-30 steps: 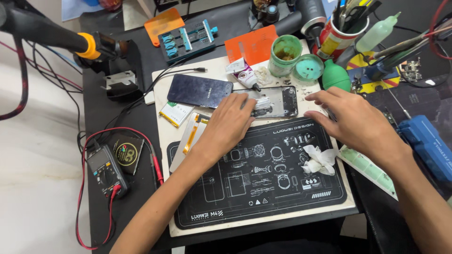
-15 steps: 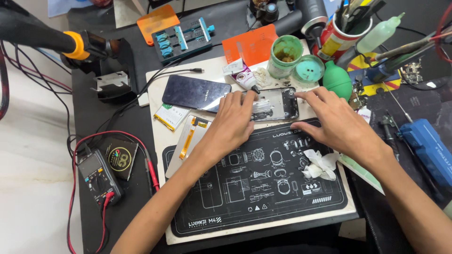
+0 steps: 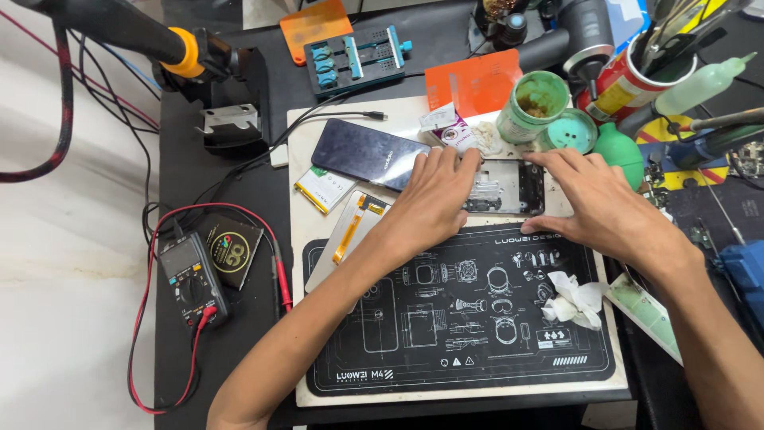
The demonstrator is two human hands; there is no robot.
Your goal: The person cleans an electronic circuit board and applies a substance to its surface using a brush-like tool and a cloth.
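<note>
Head view, looking down on a black worktop standing on pale marble-look floor, which fills the left edge. Far left: one soldering-type tool with a yellow collar, red and black cables looping below it. One multimeter lies on the worktop with one red lead curling around it; one dark square card sits just beside it. Further right, one white board carries one black printed repair mat. On the board's left part: one small yellow-edged battery, one pale back cover with orange flex, one dark phone screen panel. Behind the board: one blue fixture, two orange sheets. Left hand lies palm down, fingers spread, pressing on the left end of the opened phone frame; nothing is gripped. The frame lies flat at the mat's upper edge, between both hands. Right hand rests open too, fingertips touching the frame's right end and top edge. One crumpled white tissue lies on the mat under the right wrist. Beyond the hands: one green pot, one green lid, one green rubber blower, one red can holding tools, one clear squeeze bottle.
</note>
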